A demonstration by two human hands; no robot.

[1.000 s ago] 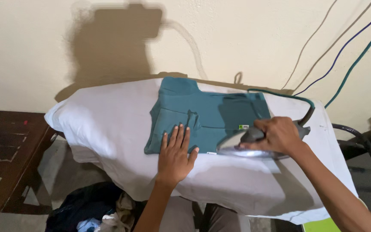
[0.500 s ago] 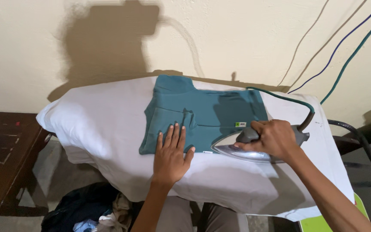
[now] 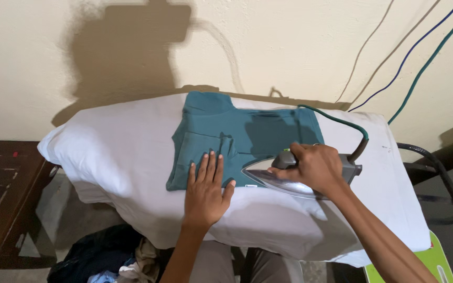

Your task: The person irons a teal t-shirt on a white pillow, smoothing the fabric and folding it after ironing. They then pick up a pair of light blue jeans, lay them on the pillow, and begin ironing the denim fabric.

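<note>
So the teal shirt (image 3: 242, 139) is lying folded on a padded board covered with a white sheet (image 3: 116, 152), pushed up toward the wall side. The left hand (image 3: 207, 188) is flat on the near edge of the shirt, fingers straight and slightly spread, palm down, half on the fabric and half on the sheet. It isn't gripping anything, just pressing.

The right hand (image 3: 313, 167) is wrapped tight around the handle of an iron (image 3: 289, 178), fingers curled closed over the top. The iron sits at the shirt's lower right corner, pointed tip facing the left hand and close to its thumb, soleplate down on the cloth. Its green cord (image 3: 342, 123) loops off the back and across the far right part of the board.

Behind it all is a cream wall (image 3: 268, 47) with a big shadow on it and a few thin cables (image 3: 420, 63) running diagonally up the right side. There's a dark wooden table (image 3: 1, 194) off to the left, a heap of clothes (image 3: 106, 259) on the floor under the board, a black hose (image 3: 441, 178) at the right, and something lime green (image 3: 431, 262) poking in at the bottom right corner.
</note>
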